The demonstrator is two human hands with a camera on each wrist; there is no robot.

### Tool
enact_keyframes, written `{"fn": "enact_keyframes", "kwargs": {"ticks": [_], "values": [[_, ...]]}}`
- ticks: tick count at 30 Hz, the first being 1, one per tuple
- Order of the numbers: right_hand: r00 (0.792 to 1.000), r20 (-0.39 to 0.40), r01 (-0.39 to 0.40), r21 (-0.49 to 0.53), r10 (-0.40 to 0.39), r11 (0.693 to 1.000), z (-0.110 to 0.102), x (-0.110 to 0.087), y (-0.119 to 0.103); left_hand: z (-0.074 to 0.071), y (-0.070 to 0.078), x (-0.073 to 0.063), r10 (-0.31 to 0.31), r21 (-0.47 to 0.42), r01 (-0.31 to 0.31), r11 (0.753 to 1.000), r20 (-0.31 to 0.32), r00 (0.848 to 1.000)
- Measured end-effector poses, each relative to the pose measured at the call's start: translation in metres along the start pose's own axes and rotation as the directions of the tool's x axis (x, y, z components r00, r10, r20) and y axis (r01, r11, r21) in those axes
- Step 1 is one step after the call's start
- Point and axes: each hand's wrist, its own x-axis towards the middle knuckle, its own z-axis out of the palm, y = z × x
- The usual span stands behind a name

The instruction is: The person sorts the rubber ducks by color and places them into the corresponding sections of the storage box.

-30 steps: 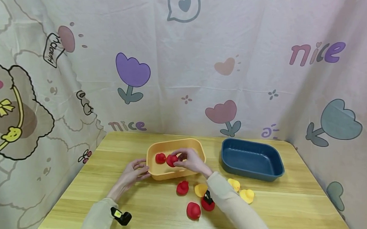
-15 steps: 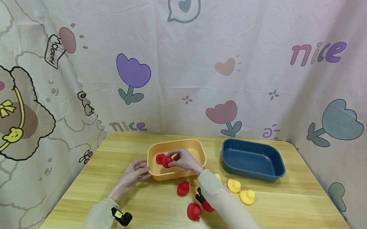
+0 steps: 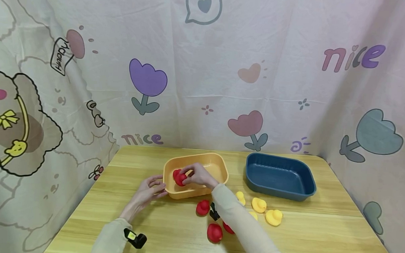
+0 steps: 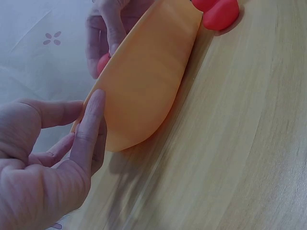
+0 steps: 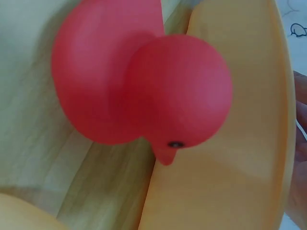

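Note:
In the head view, an orange plastic bin (image 3: 186, 194) stands left of centre on the wooden table. My left hand (image 3: 146, 193) grips its left end, and the left wrist view shows the thumb and fingers on both sides of the rim (image 4: 98, 76). Reaching into the bin, my right hand (image 3: 201, 175) pinches a red rubber duck (image 3: 180, 180) low at the left end. Another red duck (image 3: 175, 173) lies right behind it, partly covered. The right wrist view is filled by a red duck (image 5: 177, 86) on the table beside the bin's outer wall (image 5: 230, 187).
A dark blue bin (image 3: 277, 192) stands at the back right. In front of the bins lie more red ducks (image 3: 214, 233) and several yellow ducks (image 3: 274, 217), some partly hidden by my right sleeve (image 3: 242, 224). A printed curtain (image 3: 197, 85) hangs behind the table.
My right hand has moved left inside the orange bin, bringing its red duck up against the other one. The left hand keeps its hold on the bin's end.

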Motion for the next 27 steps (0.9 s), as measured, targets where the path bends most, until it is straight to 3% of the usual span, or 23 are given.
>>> {"fn": "enact_keyframes", "kwargs": {"ticks": [11, 18, 27], "values": [[0.999, 0.026, -0.028, -0.002, 0.028, 1.000, 0.003, 0.007, 0.007, 0.000, -0.001, 0.002, -0.002, 0.003, 0.002, 1.000, 0.001, 1.000], [0.999, 0.037, -0.029, -0.056, 0.032, 0.998, 0.003, 0.014, 0.009, 0.001, 0.001, 0.002, -0.007, -0.003, 0.007, 1.000, 0.000, 1.000], [0.995, 0.081, -0.062, -0.027, 0.064, 0.998, 0.004, 0.014, 0.011, -0.001, 0.001, 0.001, 0.000, -0.006, 0.000, 1.000, 0.010, 1.000]]}}
